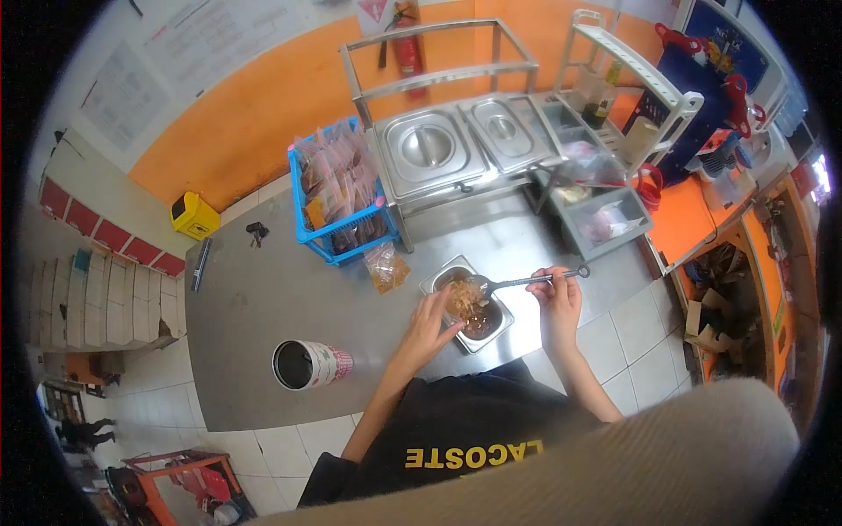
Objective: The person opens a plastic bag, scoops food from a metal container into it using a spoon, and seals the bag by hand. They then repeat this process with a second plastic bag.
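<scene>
A small steel food pan sits near the table's front edge with dark brown sauce inside. My right hand grips the black handle of a serving spoon, whose bowl is over the pan. Across the pan's left side, my left hand curls thumb and fingers around a small clear plastic bag of pale brown food, right at the spoon's tip. Another filled bag lies on the table just behind. Farther back stands a blue basket packed with similar bags.
The steel table bears a patterned cup, keys and a dark narrow object. Lidded steel trays stand at the back in a metal frame. Grey bins and a white rack are to the right.
</scene>
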